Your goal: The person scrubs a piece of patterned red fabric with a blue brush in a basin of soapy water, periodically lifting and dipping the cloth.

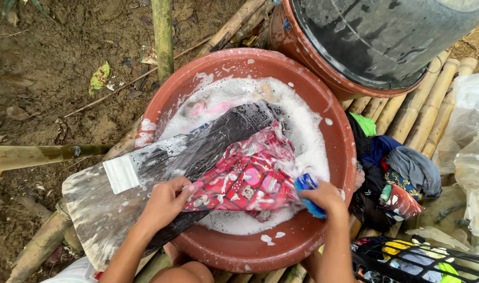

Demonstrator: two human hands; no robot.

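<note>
A round reddish-brown basin [338, 131] holds soapy, foamy water. A dark wet wooden washboard [145, 173] leans from the ground into the basin. On it lies a red patterned cloth [244, 175]. My left hand [163, 202] presses the cloth's near edge onto the board. My right hand [323, 199] grips a blue scrub brush [306, 184] at the cloth's right end. A white bar of soap [120, 174] rests on the board, left of my left hand.
A pile of wet clothes [391, 175] lies right of the basin on bamboo slats [417, 115]. A dark tub [375, 36] in a brown basin stands behind. A black basket [417, 259] with clothes is at bottom right. Clear plastic bags [472, 152] at right; muddy ground at left.
</note>
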